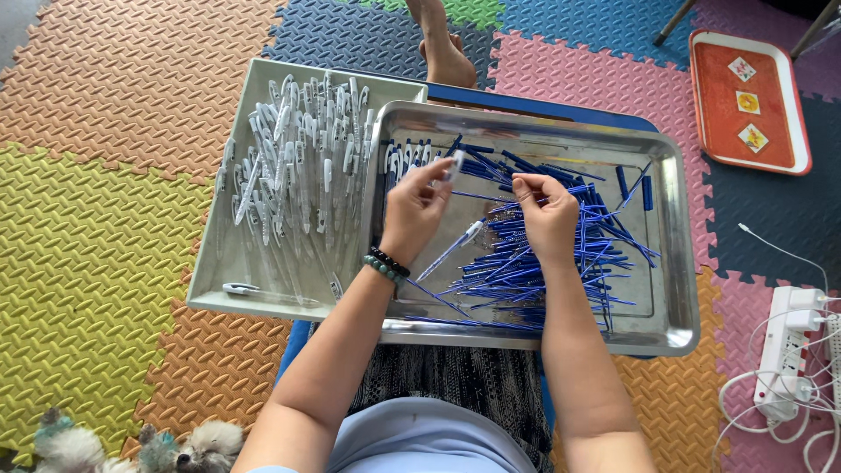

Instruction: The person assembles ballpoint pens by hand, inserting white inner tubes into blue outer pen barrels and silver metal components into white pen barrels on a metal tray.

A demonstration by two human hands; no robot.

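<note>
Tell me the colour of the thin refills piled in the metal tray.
Blue: the refills in the metal tray, head view.

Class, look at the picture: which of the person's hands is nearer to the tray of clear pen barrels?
Left. The left hand is over the steel tray's left end, just beside the barrel tray. The right hand is farther off, over the blue refills mid-tray.

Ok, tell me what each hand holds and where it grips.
Left hand pinches a clear pen barrel near its end; right hand pinches something thin, probably a blue refill, too small to tell.
</note>
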